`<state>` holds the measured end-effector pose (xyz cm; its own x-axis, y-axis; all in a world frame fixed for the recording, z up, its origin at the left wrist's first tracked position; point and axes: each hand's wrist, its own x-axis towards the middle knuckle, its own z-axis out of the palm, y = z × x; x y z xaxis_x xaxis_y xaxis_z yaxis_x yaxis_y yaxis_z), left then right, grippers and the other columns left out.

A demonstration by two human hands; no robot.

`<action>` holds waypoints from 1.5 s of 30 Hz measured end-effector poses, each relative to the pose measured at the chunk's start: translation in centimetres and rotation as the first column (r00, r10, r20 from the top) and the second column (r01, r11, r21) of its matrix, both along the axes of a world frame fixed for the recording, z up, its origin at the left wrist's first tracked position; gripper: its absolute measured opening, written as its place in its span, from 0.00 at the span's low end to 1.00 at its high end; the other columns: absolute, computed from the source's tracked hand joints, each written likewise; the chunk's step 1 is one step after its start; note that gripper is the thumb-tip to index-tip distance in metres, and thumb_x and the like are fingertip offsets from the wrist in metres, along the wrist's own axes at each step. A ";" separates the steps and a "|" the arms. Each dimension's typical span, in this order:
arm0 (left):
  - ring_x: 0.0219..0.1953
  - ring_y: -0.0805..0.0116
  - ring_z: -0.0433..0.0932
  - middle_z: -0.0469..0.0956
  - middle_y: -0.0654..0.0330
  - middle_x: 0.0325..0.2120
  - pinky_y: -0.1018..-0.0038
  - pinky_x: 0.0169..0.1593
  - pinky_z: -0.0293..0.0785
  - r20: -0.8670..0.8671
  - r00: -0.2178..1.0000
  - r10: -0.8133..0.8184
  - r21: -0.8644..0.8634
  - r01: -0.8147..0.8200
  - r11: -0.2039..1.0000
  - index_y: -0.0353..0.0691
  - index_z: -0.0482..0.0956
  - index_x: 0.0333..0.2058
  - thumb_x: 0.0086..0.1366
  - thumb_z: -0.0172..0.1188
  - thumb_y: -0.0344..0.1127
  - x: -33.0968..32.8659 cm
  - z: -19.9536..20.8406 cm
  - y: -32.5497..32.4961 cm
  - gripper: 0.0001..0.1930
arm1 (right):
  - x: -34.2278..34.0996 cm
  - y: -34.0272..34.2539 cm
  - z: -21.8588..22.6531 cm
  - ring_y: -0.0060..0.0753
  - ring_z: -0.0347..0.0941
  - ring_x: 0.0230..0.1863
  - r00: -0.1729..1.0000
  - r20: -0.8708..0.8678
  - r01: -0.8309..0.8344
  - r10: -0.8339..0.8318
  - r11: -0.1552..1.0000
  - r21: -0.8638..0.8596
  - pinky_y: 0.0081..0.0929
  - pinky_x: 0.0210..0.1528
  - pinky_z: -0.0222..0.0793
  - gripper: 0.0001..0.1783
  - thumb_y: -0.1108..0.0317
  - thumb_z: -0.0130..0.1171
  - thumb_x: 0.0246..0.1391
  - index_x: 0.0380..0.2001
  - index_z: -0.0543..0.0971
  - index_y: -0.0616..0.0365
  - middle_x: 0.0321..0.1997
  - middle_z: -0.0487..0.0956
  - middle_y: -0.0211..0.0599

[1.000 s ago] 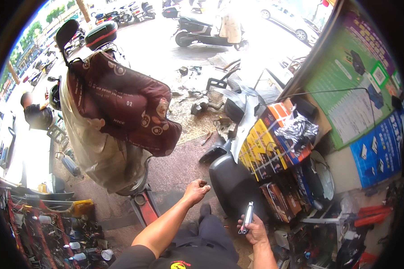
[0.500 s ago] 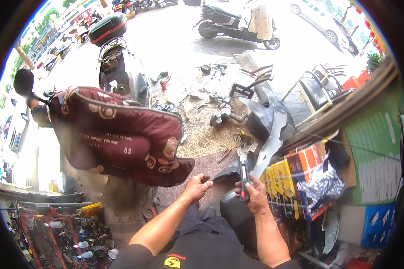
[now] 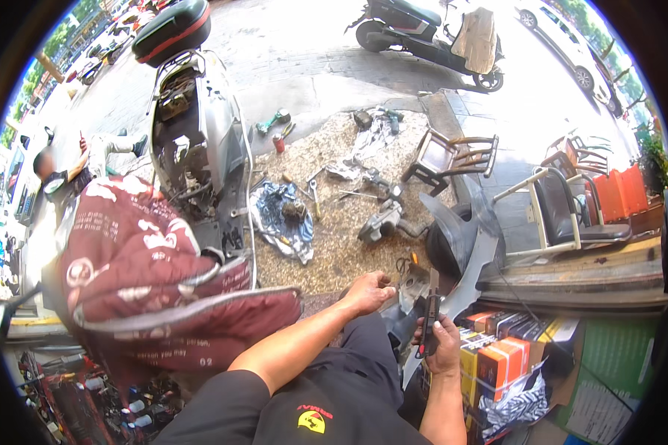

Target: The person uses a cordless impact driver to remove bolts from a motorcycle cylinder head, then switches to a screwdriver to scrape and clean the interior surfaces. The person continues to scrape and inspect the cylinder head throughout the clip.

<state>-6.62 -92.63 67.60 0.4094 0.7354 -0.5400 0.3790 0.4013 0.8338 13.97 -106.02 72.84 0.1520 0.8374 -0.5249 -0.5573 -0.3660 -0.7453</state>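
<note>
In my right hand (image 3: 442,347) is a slim black-and-red tool that looks like a utility knife (image 3: 429,319), pointing up and away from me. My left hand (image 3: 369,293) hovers to the left of it, fingers curled together; whether they hold anything small is hidden. Just beyond both hands lies a metal part (image 3: 414,282) with an orange-handled tool near it. A grey curved body panel (image 3: 469,285) leans beside a black tyre (image 3: 447,248), right of my hands. Farther off, a greasy metal engine part (image 3: 384,225) rests on the speckled ground.
A maroon quilted cover (image 3: 163,297) drapes a vehicle at left, beside a stripped scooter (image 3: 200,141). A blue-stained rag (image 3: 282,215) and spanners lie ahead. Boxes (image 3: 503,360) stand at right, chairs (image 3: 560,208) behind. A person (image 3: 59,178) sits far left; a tool rack (image 3: 89,397) is lower left.
My view has turned, shifting the scene. My left hand has moved away from me and to the right, nearer the metal part. My right hand still grips the knife-like tool, now held more upright.
</note>
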 end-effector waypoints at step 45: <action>0.36 0.67 0.81 0.83 0.52 0.40 0.72 0.39 0.77 -0.338 0.370 0.865 0.024 -0.916 0.401 0.26 0.77 0.54 0.65 0.62 0.35 1.0 -13.7 75.9 0.22 | 20.1 108.1 -16.1 0.28 0.78 0.25 0.873 0.167 -0.433 0.458 0.886 -0.165 0.27 0.28 0.78 0.08 0.67 0.61 0.64 0.39 0.75 0.58 0.27 0.78 0.34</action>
<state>-5.61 -16.72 53.86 -0.6064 0.4869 -0.6287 -0.0965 0.7397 0.6660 34.04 2.03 56.75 -0.1122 0.7740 -0.6231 -0.1615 -0.6330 -0.7571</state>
